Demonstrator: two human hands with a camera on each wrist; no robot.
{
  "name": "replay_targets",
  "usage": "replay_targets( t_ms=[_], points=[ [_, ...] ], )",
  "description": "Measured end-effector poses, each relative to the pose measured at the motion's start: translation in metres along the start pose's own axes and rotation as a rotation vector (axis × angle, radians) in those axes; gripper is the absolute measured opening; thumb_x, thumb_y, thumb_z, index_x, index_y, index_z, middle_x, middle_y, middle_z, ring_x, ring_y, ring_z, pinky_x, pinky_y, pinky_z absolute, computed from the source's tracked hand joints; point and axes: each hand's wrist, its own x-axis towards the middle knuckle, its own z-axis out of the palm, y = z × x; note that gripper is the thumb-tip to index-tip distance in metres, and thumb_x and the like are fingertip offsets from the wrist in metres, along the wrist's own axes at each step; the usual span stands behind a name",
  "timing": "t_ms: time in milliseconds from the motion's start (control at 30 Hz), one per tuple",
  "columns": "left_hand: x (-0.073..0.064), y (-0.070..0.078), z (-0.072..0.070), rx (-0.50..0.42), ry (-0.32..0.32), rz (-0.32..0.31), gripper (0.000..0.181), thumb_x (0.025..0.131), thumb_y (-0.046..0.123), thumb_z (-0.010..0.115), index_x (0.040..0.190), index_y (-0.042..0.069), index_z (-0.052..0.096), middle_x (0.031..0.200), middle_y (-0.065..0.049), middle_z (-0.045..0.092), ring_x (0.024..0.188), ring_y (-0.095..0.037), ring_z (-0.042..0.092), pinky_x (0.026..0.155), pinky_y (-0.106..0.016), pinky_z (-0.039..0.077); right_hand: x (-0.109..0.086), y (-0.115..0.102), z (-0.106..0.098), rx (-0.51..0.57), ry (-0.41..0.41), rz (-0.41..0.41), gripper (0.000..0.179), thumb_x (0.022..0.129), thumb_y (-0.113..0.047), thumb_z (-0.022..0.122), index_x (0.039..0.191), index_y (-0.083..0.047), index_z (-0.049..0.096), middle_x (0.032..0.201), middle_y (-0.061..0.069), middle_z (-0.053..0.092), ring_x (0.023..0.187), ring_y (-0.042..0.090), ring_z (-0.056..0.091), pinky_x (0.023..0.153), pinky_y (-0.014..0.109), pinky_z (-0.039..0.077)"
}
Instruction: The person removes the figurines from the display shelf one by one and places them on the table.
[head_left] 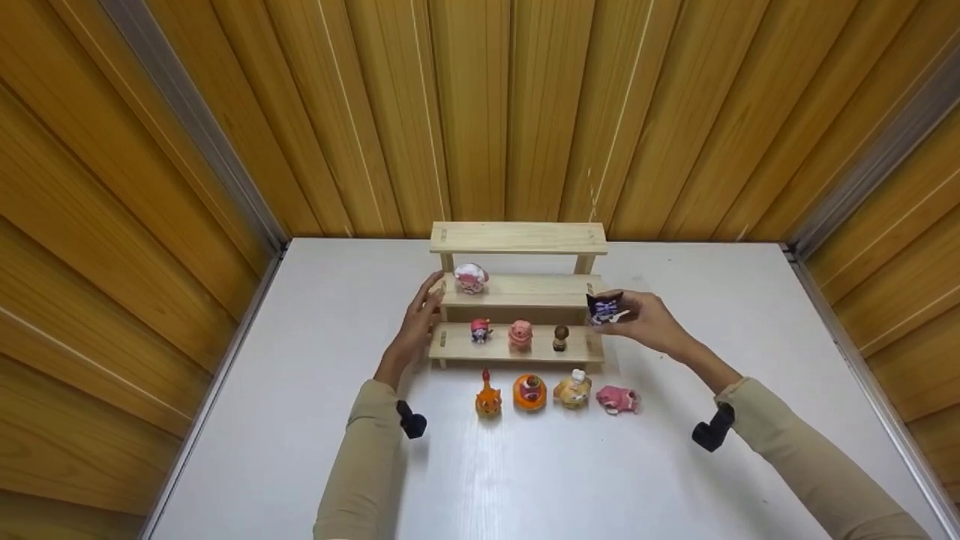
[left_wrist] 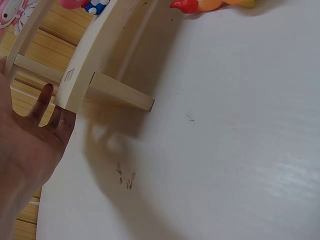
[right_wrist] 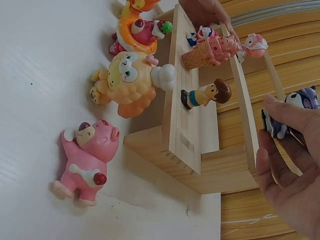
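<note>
My right hand pinches a small black-and-purple figurine with pointed ears between thumb and fingers. It holds it at the right end of the stepped wooden shelf's middle board; the right wrist view shows the same figurine upright. My left hand touches the left end of the shelf, its fingers extended along the board ends. On the middle board's left stands a pink figurine with a white top. The lowest board bears a red-topped figurine, a pink one and a brown-haired one.
In front of the shelf, on the white table, are an orange figurine with a red tip, one in an orange ring, a fluffy yellow one and a pink bear lying down. A wood-panelled wall rises behind.
</note>
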Motion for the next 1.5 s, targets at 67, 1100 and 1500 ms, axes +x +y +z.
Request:
replay_targets(
  t_ms=[67,1100,1500],
  points=[
    [-0.001,0.002,-0.001,-0.002,-0.004,-0.005,0.051,0.11,0.048,0.04,0.159,0.042,0.03,0.168,-0.015,0.022,0.144,-0.045,0.042,0.115,-0.06,0.039,-0.002,0.0,-0.002,-0.011,0.004,0.0,0.05,0.084,-0.01,0.085,0.128,0.003,0.066,0.114,0.025,0.072,0.095,0.017,0.07,0.079,0.015,0.055],
    [-0.004,0.004,0.005,0.13,0.076,0.077,0.048,0.108,0.042,0.049,0.155,0.035,0.042,0.151,-0.013,0.039,0.133,-0.032,0.044,0.108,-0.054,0.043,-0.061,0.02,-0.025,-0.047,0.028,0.076,0.052,0.085,-0.011,0.084,0.131,0.003,0.064,0.114,0.023,0.07,0.093,0.007,0.068,0.081,0.014,0.055],
    [-0.005,0.003,0.003,0.09,0.05,0.055,0.051,0.108,0.047,0.046,0.157,0.037,0.037,0.152,-0.013,0.036,0.135,-0.033,0.041,0.114,-0.056,0.037,-0.078,0.038,-0.024,0.01,0.088,0.074,0.049,0.084,-0.007,0.083,0.128,0.006,0.065,0.11,0.022,0.071,0.09,0.002,0.067,0.078,0.016,0.056]
  ],
)
